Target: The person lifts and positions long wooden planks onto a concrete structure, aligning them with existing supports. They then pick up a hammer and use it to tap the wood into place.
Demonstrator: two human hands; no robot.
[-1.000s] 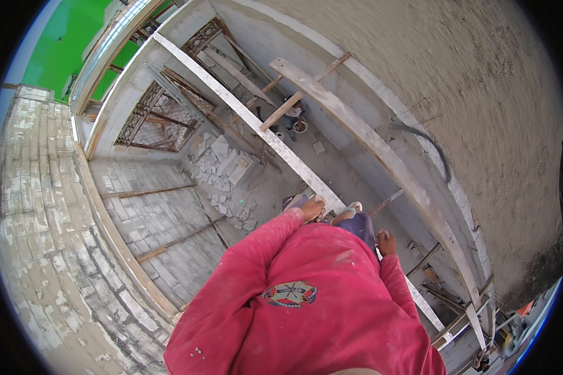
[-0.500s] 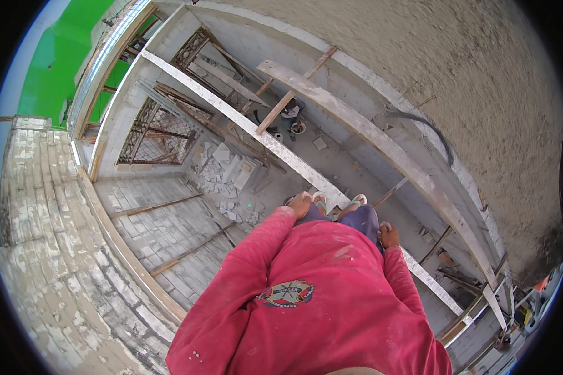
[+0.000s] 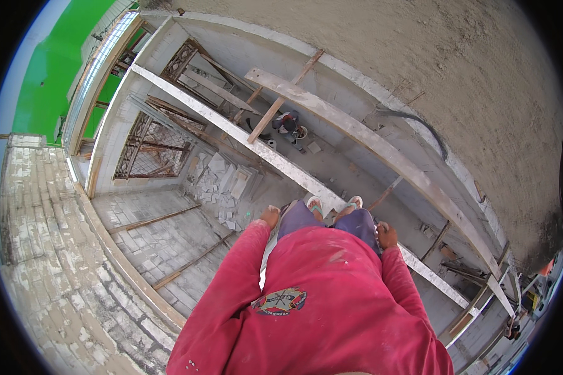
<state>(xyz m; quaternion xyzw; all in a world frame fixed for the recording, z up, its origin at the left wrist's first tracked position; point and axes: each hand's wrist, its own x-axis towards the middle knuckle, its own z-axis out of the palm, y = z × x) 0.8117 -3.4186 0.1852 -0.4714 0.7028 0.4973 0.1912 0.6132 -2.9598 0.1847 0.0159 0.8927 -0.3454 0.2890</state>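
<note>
One white plank (image 3: 288,168) below fingers (image 3: 383,232)

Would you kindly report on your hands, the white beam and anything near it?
Left hand, right hand by thighs, nothing visibly held. White beam at sandalled feet. Brown crosspiece ahead, co-worker below.

white beam (image 3: 288,167) partly hidden, red shirt (image 3: 325,287) cut off below
</note>
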